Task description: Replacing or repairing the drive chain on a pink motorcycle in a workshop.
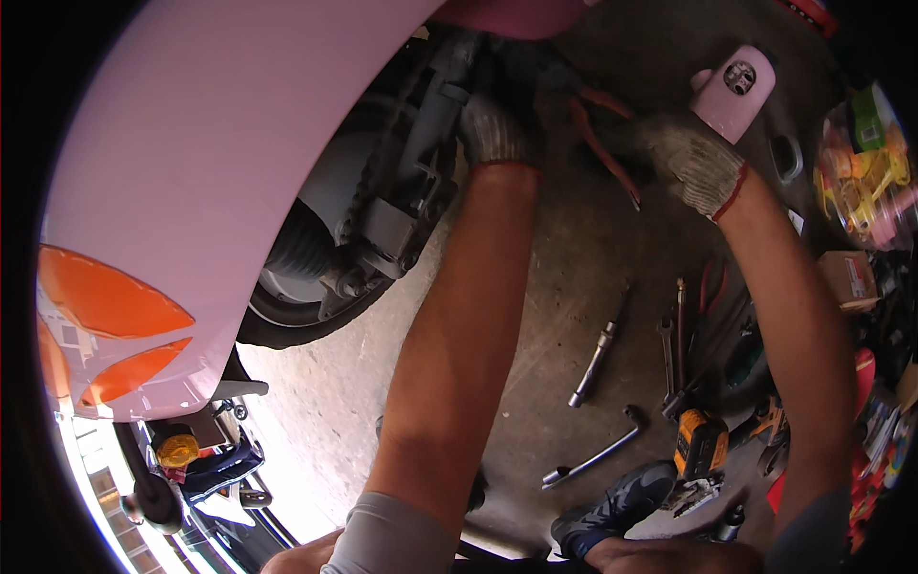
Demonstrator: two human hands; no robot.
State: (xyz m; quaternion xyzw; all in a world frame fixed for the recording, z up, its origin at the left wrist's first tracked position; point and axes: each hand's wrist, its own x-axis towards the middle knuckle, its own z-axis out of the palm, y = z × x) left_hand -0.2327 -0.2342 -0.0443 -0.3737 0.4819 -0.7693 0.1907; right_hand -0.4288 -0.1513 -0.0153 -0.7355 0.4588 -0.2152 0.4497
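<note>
Pink scooter body [220, 143]: fills the left and far side, with two orange reflectors [110, 297] at its left edge. The panel over the wheel area appears to be off already, since the inner parts show.

Rear wheel [306, 287]: dark tyre, grey hub, chain and bracket exposed under the body, left of centre.

Concrete floor [535, 287]: bare and stained, between scooter and tools.

Left hand [497, 124]: gloved, reaches deep into the dark underside at far centre. Fingers are hidden in shadow; whether it is clamped on anything cannot be told.

Right hand [693, 158]: gloved, closed on the orange handles of pliers [602, 134], whose nose points left toward the left hand. Work at that spot looks under way, not finished.

Pink cover piece [734, 88]: lies just beyond the right hand, far right.

Loose tools, near right: socket wrench [598, 359], bent wrench [593, 454], spanner [666, 349], yellow power drill [700, 445].

Blue shoe [617, 512]: near edge.

Bag of coloured items [865, 172]: far right.

In the way: both forearms cross the view and shadow the work spot.
</note>
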